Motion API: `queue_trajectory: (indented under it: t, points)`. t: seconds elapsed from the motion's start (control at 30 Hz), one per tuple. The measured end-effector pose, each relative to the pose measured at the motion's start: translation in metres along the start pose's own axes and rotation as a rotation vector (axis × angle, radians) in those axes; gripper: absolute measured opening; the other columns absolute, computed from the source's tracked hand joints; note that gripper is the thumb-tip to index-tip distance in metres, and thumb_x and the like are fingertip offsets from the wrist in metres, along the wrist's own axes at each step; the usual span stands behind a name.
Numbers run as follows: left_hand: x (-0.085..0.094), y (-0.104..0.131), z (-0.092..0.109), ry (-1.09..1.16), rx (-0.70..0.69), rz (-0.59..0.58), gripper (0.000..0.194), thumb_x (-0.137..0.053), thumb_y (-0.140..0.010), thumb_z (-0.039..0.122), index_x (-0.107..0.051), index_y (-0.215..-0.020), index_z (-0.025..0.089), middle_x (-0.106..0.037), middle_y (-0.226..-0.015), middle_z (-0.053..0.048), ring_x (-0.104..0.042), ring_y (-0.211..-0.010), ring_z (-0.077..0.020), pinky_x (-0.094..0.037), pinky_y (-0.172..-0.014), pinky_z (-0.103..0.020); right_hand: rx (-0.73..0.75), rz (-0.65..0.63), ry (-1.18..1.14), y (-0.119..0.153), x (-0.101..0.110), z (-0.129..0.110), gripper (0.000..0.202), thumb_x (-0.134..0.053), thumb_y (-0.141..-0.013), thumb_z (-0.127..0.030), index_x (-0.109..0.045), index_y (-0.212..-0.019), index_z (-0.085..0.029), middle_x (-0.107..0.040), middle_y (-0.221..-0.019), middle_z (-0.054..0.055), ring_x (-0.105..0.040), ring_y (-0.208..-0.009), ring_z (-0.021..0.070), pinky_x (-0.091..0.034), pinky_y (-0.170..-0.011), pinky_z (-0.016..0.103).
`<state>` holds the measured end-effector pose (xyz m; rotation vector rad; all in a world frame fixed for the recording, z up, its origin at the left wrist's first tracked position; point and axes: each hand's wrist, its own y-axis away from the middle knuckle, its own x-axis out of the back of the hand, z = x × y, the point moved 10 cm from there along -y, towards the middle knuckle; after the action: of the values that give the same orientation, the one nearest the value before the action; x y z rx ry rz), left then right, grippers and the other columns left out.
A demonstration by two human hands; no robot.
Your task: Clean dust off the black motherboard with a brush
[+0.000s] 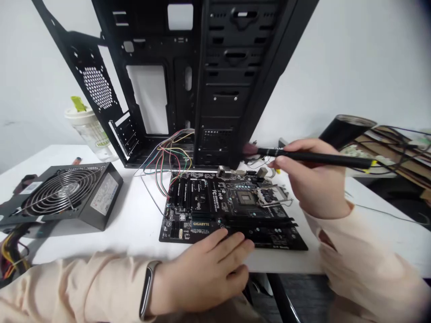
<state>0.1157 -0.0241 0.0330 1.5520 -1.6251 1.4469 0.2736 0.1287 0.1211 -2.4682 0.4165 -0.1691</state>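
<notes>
A black motherboard (205,202) lies flat on the table, its CPU socket (247,197) exposed and the metal socket cover (272,195) raised. My left hand (210,269) rests at the board's front edge, fingers stretched out and holding nothing. Above the board's far right corner, my right hand (310,179) grips a slim black brush (323,158) with a yellow-marked end. The brush's blurred, pinkish tip points left, near the base of the black computer case (218,112). Thin coloured wires (168,152) run from the case down to the board's left side.
The open case stands upright behind the board. At left are a power supply (63,193) with a round fan grille and a lidded clear cup (90,130). A black cylinder (346,128), cardboard (393,152) and tangled cables are at right. The table's front edge (286,267) is close.
</notes>
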Motion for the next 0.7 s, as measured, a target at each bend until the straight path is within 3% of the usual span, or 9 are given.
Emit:
queue_trajectory:
  t: [0.13,0.2,0.27,0.5,0.6,0.7]
  points:
    - [-0.017,0.000,0.008,0.009,0.079,-0.014,0.033,-0.048,-0.093,0.032,-0.055,-0.123,0.021,-0.054,-0.134,-0.012,-0.053,-0.121,-0.0277,-0.032,-0.105,-0.043,0.187,-0.378,0.194,0.011,-0.065,-0.036,0.014,-0.067,-0.070,-0.025,-0.056,-0.063,-0.020,-0.049,-0.050,-0.007,-0.040,-0.044,0.0066,-0.030,-0.042,0.020]
    - [-0.019,0.000,0.011,-0.005,0.098,0.001,0.030,-0.047,-0.094,0.032,-0.055,-0.121,0.025,-0.057,-0.131,-0.010,-0.054,-0.118,-0.0258,-0.035,-0.102,-0.043,0.223,-0.573,0.226,0.024,-0.096,-0.039,0.017,-0.061,-0.074,-0.023,-0.052,-0.060,-0.020,-0.047,-0.048,-0.006,-0.040,-0.044,0.0066,-0.029,-0.041,0.020]
    - [-0.021,0.001,0.010,-0.019,0.127,-0.003,0.029,-0.046,-0.094,0.033,-0.055,-0.121,0.027,-0.058,-0.130,-0.008,-0.055,-0.117,-0.0254,-0.038,-0.098,-0.045,0.257,-0.688,0.269,0.037,-0.114,-0.035,0.017,-0.058,-0.074,-0.019,-0.050,-0.059,-0.019,-0.046,-0.047,-0.007,-0.039,-0.043,0.0059,-0.031,-0.042,0.019]
    - [-0.021,0.006,0.001,-0.083,0.223,0.054,0.032,-0.045,-0.095,0.037,-0.052,-0.126,0.036,-0.065,-0.119,-0.007,-0.059,-0.108,-0.0284,-0.044,-0.086,-0.050,0.223,-0.965,0.067,0.076,-0.128,-0.007,0.008,-0.058,-0.081,-0.019,-0.066,-0.084,-0.016,-0.071,-0.077,0.002,-0.064,-0.066,0.0105,-0.051,-0.061,0.021]
    - [-0.018,0.007,0.000,-0.110,0.219,0.125,0.028,-0.047,-0.095,0.037,-0.055,-0.122,0.040,-0.068,-0.114,-0.002,-0.062,-0.101,-0.0258,-0.045,-0.083,-0.047,0.221,-1.005,0.059,0.080,-0.131,0.000,0.009,-0.058,-0.082,-0.016,-0.066,-0.086,-0.016,-0.071,-0.078,0.003,-0.064,-0.067,0.0103,-0.052,-0.063,0.021]
    - [-0.020,0.007,0.001,-0.096,0.223,0.133,0.024,-0.050,-0.094,0.038,-0.058,-0.116,0.041,-0.068,-0.115,-0.001,-0.061,-0.100,-0.0250,-0.046,-0.082,-0.046,0.309,-0.984,0.129,0.079,-0.131,0.001,0.008,-0.057,-0.081,-0.013,-0.065,-0.082,-0.016,-0.068,-0.072,0.002,-0.061,-0.062,0.0098,-0.050,-0.060,0.020]
